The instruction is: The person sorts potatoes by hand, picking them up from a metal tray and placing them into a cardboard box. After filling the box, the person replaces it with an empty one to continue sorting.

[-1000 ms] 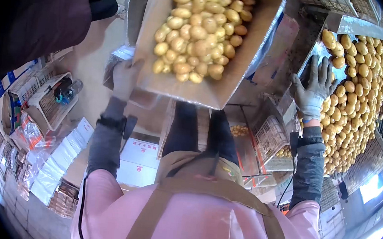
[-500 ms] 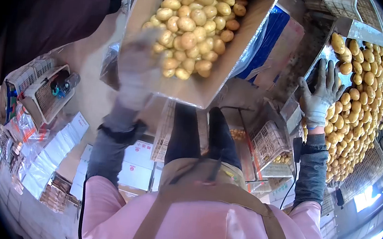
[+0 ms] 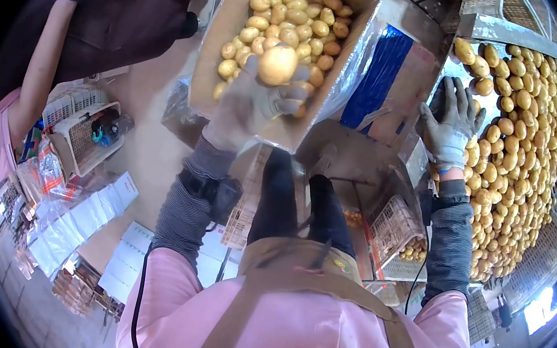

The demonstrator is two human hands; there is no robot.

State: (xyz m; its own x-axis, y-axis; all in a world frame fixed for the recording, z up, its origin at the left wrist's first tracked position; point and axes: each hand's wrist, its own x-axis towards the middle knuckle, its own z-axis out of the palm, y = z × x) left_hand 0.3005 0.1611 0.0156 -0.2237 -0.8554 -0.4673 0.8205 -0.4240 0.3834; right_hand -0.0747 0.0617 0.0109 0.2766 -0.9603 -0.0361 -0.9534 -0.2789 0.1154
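The left hand (image 3: 251, 108), covered by a grey knitted glove, is raised forward with the forearm stretched out and the palm turned upward. Its fingers are curled around a large pale yellow potato (image 3: 277, 64), which is gripped at the fingertips and held up just over the near side of an open brown cardboard box (image 3: 206, 76). The box is lined with clear plastic film and is filled almost to the rim with small yellow potatoes (image 3: 300, 22).

The right hand (image 3: 453, 124), in the same kind of grey glove, is stretched out to the right with the arm nearly straight. Its fingers are spread wide and laid flat against the near edge of a metal-rimmed sorting table (image 3: 507, 29); nothing is seen to be grasped in it. The table is covered with a dense layer of loose golden potatoes (image 3: 523, 137), which run on past the hand.

Between the box and the table a blue and white carton (image 3: 385, 80) is seen, tilted. Lower down, near the legs, a pale mesh crate (image 3: 391, 222) is set, with a few potatoes beside it. To the left, on the floor, a white plastic basket (image 3: 74, 141) with small items in it is placed. At the upper left another person in a dark maroon top (image 3: 130, 9) is standing.
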